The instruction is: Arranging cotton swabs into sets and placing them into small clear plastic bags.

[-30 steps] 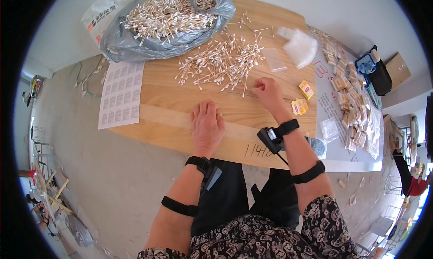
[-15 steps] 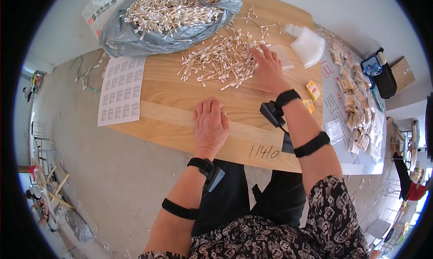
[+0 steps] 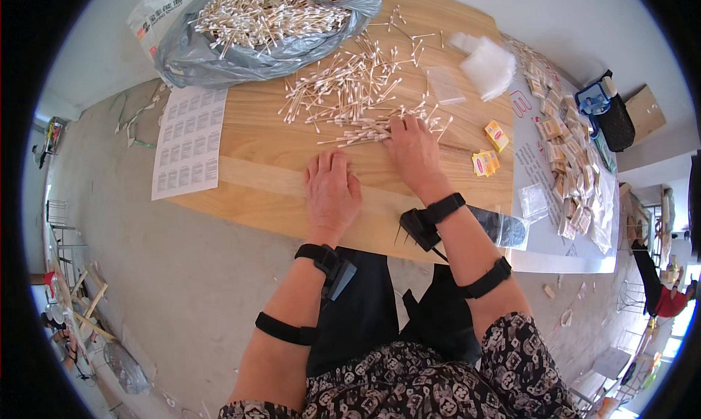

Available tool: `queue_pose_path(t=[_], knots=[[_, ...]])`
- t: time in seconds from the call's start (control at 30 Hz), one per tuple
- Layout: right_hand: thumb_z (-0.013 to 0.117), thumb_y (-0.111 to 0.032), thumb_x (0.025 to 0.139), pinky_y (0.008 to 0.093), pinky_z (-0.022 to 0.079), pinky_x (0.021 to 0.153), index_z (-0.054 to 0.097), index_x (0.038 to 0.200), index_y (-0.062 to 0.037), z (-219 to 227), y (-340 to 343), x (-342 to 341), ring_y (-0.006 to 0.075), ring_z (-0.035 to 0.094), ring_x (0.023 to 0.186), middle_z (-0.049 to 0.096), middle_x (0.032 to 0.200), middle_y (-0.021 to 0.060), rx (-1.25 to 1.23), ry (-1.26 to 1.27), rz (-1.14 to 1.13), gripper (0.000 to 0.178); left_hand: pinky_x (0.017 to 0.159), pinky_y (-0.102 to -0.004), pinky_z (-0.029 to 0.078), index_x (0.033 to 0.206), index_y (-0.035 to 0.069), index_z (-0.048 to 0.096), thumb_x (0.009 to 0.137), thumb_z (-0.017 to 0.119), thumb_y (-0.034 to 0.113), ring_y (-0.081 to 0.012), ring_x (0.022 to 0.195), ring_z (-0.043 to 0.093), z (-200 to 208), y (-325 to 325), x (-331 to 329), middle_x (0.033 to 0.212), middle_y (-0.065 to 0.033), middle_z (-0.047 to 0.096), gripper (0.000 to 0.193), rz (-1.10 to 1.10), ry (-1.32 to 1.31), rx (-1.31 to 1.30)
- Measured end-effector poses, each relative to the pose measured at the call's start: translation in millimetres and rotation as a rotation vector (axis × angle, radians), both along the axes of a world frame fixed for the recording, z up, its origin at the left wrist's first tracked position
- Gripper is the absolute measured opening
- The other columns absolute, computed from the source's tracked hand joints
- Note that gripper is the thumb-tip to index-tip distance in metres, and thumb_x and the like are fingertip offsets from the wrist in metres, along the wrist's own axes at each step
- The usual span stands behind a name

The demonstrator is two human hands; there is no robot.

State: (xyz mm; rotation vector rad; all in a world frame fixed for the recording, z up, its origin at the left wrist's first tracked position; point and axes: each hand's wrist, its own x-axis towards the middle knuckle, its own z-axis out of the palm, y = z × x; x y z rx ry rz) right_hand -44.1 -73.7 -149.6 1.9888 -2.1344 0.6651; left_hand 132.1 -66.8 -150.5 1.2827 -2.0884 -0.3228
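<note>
A loose pile of cotton swabs [image 3: 350,83] lies spread across the wooden tabletop. My right hand [image 3: 414,152] presses down over a batch of swabs at the pile's near edge, fingers curled on them. Their tips stick out on both sides of the fingers, and the palm side is hidden. Left of it, my left hand [image 3: 331,194] rests palm down on the bare wood near the front edge, thumb apart, holding nothing. Behind the pile, a grey plastic bag [image 3: 255,67] is heaped with more swabs.
A printed sheet [image 3: 188,143] lies at the table's left edge. On the right are small yellow cards [image 3: 485,163], a yellow box [image 3: 496,136], a flat clear bag [image 3: 444,85] and a stack of clear bags [image 3: 488,67]. Several filled packets [image 3: 561,152] cover a white surface beyond.
My right hand has come nearer and a little left, drawing some swabs off the pile toward the front edge. The clear bag it partly covered now shows. My left hand stays in place.
</note>
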Motion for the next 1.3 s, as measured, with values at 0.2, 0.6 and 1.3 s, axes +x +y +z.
queue_pose_path(t=[0.2,0.6,1.3], knots=[[0.065,-0.011,0.075,0.0434,0.051,0.077,0.059,0.111,-0.0049,3.7,44.1,-16.5,0.0351,0.060,0.091,0.058,0.102,0.0166,-0.108,-0.365,-0.017,0.036,0.094,-0.0428,0.037,0.105,0.010,0.059,0.075,0.057,0.006,-0.0314,0.109,0.049,0.8,-0.2,1.3,0.113,-0.0072,0.056,0.030,-0.029,-0.043,0.005],[0.062,-0.004,0.074,0.0409,0.048,0.075,0.064,0.099,-0.0025,-8.1,71.3,-50.2,0.0319,0.058,0.087,0.058,0.087,0.0135,0.027,-0.465,-0.237,0.025,0.101,-0.0481,0.030,0.132,0.018,0.053,0.084,0.059,0.028,-0.0291,0.128,0.038,-2.5,0.8,-4.0,0.141,-0.0048,0.043,0.049,-0.049,-0.267,0.039],[0.071,-0.012,0.070,0.0416,0.046,0.083,0.064,0.089,-0.0075,4.7,47.4,-34.9,0.0327,0.053,0.094,0.058,0.094,0.0117,0.010,-0.266,0.005,0.021,0.100,-0.0484,0.030,0.137,0.022,0.048,0.090,0.053,0.033,-0.0296,0.132,0.035,-1.9,2.5,-7.0,0.149,-0.0084,0.035,0.049,-0.088,-0.331,-0.002]])
